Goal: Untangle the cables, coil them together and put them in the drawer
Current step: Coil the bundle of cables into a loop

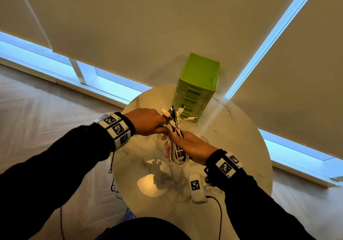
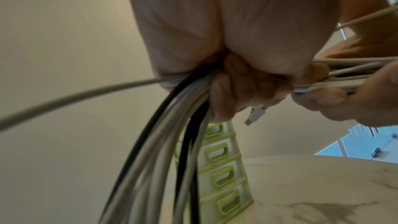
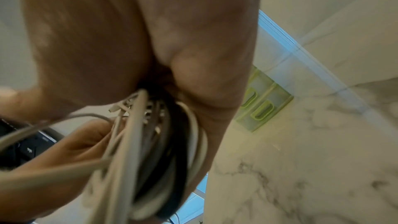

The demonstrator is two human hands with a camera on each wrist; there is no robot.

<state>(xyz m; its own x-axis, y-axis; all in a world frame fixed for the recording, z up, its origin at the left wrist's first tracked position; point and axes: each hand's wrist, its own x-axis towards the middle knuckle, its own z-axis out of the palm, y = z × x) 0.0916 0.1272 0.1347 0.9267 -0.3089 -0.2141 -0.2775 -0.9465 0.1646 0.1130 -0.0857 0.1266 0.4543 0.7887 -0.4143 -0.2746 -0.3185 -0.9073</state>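
Both hands (image 1: 167,134) raised over table, fingers curled round cables (image 1: 176,147)

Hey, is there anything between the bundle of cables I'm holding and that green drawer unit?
Nothing visible lies between the cables and the green drawer unit on the marble table. All the drawers that show look closed, so one needs opening first.

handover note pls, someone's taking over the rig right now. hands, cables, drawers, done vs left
Left hand: grips the cables near the plug ends, which fan out above it.
Right hand: holds the looped bundle lower down.
Cables: white plus at least one black, gathered into one bundle held above the table.
Drawer unit: green, at the table's far edge; every drawer in view looks closed.
Done: cables gathered and looped.
Left: tidy the coil, open a drawer, put the bundle in.
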